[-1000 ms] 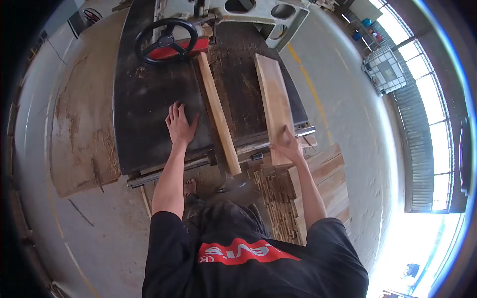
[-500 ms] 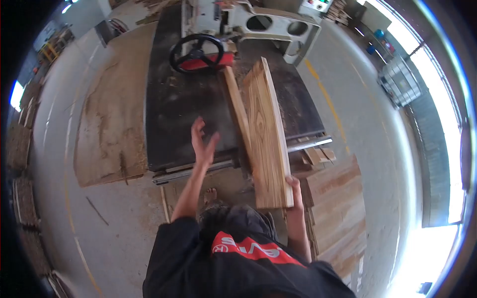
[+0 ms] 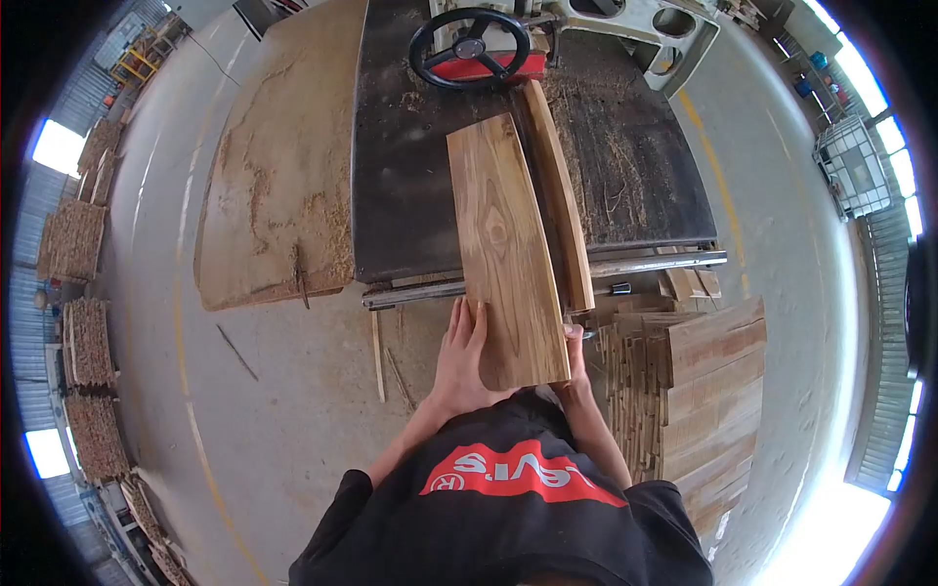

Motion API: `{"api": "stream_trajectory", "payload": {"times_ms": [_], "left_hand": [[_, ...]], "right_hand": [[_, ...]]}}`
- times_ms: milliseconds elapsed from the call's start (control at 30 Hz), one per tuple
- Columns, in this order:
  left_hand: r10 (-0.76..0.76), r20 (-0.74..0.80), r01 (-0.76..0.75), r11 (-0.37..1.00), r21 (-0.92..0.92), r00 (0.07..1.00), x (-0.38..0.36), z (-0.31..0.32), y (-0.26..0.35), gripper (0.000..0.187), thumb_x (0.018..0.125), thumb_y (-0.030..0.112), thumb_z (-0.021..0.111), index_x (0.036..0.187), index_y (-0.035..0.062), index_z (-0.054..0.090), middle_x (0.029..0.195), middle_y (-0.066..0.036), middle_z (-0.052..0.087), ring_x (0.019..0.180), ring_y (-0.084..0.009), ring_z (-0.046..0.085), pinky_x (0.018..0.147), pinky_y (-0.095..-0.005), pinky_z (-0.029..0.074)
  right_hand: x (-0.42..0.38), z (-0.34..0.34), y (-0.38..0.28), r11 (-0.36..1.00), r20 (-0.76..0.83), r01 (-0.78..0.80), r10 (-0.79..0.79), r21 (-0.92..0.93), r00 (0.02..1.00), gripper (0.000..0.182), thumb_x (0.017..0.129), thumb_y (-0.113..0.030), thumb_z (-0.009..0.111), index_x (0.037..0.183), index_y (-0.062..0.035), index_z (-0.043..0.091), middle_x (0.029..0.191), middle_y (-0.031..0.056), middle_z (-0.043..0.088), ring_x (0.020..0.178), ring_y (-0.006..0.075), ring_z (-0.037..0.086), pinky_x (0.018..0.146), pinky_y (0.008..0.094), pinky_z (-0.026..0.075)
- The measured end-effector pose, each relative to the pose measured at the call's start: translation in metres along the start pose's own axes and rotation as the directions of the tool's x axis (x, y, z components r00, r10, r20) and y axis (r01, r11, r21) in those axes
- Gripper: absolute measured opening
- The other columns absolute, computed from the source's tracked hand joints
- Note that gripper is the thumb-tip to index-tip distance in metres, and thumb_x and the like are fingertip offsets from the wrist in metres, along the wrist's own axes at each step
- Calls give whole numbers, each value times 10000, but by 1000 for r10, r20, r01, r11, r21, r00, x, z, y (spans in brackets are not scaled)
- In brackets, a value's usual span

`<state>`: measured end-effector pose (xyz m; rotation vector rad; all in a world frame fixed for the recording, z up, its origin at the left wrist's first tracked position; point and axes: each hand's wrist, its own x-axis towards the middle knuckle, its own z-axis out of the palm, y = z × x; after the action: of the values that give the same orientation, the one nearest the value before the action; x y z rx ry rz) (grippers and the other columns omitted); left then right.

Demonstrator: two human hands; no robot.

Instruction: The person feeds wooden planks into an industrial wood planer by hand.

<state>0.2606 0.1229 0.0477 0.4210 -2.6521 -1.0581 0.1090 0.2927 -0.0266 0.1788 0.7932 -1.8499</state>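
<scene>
A wide wooden board (image 3: 503, 244) with visible grain lies broad face up, its far part over the dark machine table (image 3: 405, 186) and its near end jutting past the table's front edge. My left hand (image 3: 462, 356) holds the board's left edge close to the near end, fingers pointing forward. On the opposite side, my right hand (image 3: 576, 356) grips the right edge, with part of its fingers hidden by the wood. Just right of the board runs a long narrow wooden strip (image 3: 560, 195), reaching back toward the black handwheel (image 3: 469, 47).
Sawdust covers parts of the table and the brown sheet (image 3: 278, 176) at left. Stacked planks (image 3: 713, 391) stand close on my right. A metal rail (image 3: 655, 264) edges the table front. Timber piles (image 3: 73, 239) line the far left; a caged white tank (image 3: 852, 166) stands far right.
The board has turned from tilted to broad face up and now lies left of the narrow strip. My left hand, raised and apart before, has come down onto its left edge. The view has shifted.
</scene>
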Motion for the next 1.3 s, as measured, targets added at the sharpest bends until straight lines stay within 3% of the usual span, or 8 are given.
{"api": "stream_trajectory", "payload": {"times_ms": [200,333,633,867,967,1067,1167,1300], "left_hand": [[-17,77,11,997,73,997,10,14,-20,1462,588,375,1012,1728,-27,191,1704,-439,233,1605,-606,227,1297,-599,308],[-23,109,8,991,137,994,13,33,-32,1491,566,383,1023,1732,-14,181,1716,-435,193,1616,-596,201,1288,-618,313],[-1,116,-13,993,119,993,11,49,-51,1482,568,394,1018,1732,-5,193,1739,-394,179,1627,-571,203,1253,-640,338],[91,81,-100,988,114,993,27,59,-66,1489,564,437,1018,1715,-36,201,1708,-413,233,1638,-566,165,1308,-637,260],[89,93,-103,982,158,992,42,53,-71,1489,562,456,1018,1708,-45,211,1696,-415,255,1639,-562,164,1321,-630,236],[93,117,-118,967,224,989,62,45,-78,1481,561,497,1011,1695,-60,237,1670,-412,311,1641,-544,181,1330,-624,213],[74,146,-110,960,259,987,88,33,-83,1448,564,540,1001,1669,-78,299,1616,-400,414,1642,-515,213,1332,-619,210],[117,142,-151,953,264,983,129,17,-99,1388,573,588,986,1623,-104,396,1540,-385,523,1633,-497,260,1315,-617,248]], "right_hand": [[-12,-16,6,986,-158,-169,168,10,973,685,1004,-386,741,1546,-8,557,1448,154,696,1303,301,690,1116,471,550],[-5,-45,21,988,-189,-141,152,69,970,639,988,-322,777,1520,-26,582,1393,142,719,1245,304,708,1064,473,570],[-2,-64,35,979,-120,-68,92,191,988,738,987,-228,754,1607,13,436,1569,191,569,1461,353,538,1268,524,394],[1,-74,46,986,-101,44,-28,158,994,621,1037,-232,729,1547,33,496,1517,183,623,1434,298,579,1261,495,424],[10,-84,54,988,-41,-63,70,143,997,514,1076,-331,714,1418,40,616,1363,194,720,1268,293,700,1160,458,536],[8,-38,30,978,-264,-170,134,-120,955,477,1090,-432,697,1191,33,728,1106,176,803,971,267,794,922,393,651],[30,-15,27,912,-434,-52,-143,-406,889,502,1079,-481,704,1035,17,749,896,135,798,726,227,772,665,347,634],[75,-9,22,902,-512,-3,-242,-431,824,506,1050,-532,729,909,-46,724,731,58,727,563,166,676,507,315,519]]}}
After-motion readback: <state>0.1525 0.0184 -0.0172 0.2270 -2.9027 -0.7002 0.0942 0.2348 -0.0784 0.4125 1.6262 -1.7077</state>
